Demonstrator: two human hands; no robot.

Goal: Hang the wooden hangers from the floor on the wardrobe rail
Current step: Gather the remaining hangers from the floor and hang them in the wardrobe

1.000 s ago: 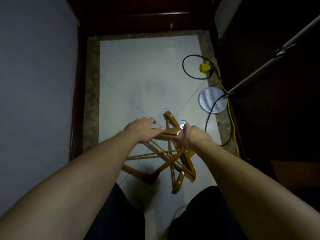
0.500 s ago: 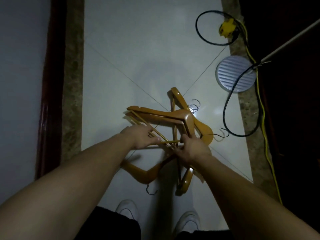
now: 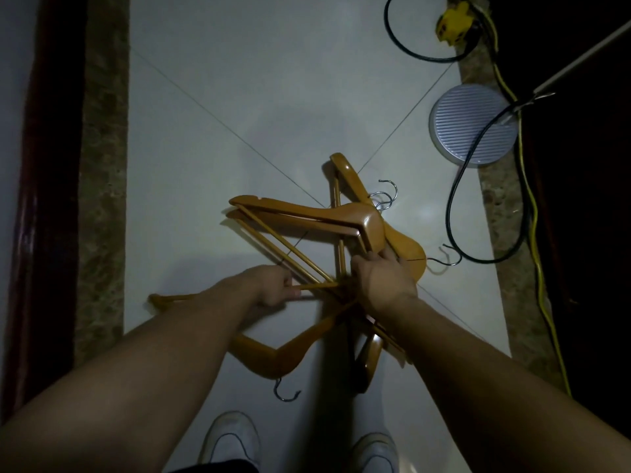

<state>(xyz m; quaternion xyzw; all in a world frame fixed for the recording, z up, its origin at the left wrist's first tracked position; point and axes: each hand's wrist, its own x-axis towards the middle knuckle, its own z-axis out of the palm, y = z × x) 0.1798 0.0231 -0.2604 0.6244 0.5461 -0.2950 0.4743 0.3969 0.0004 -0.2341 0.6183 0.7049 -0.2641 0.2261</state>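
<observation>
Several wooden hangers [image 3: 307,216] with metal hooks lie in a tangled heap on the pale tiled floor [image 3: 239,97]. My left hand [image 3: 275,286] is closed around a thin wooden crossbar [image 3: 317,286] at the near side of the heap. My right hand [image 3: 384,279] rests on the pile just right of it, fingers curled over a hanger's shoulder near the middle. One more hanger [image 3: 269,358] lies below my arms, its hook [image 3: 285,394] pointing at my shoes. The wardrobe rail is out of view.
A round ribbed white disc [image 3: 473,126] sits at the right with a black cable [image 3: 454,206] looping beside it, plus a yellow cable and plug [image 3: 452,23]. A pale rod [image 3: 580,46] slants at top right. A dark wooden frame [image 3: 44,199] runs along the left. My white shoes [image 3: 232,438] stand below.
My view has dropped closer to the floor and heap. Both hands lowered onto the pile; the left hand has closed on a crossbar and the right has settled on the hangers.
</observation>
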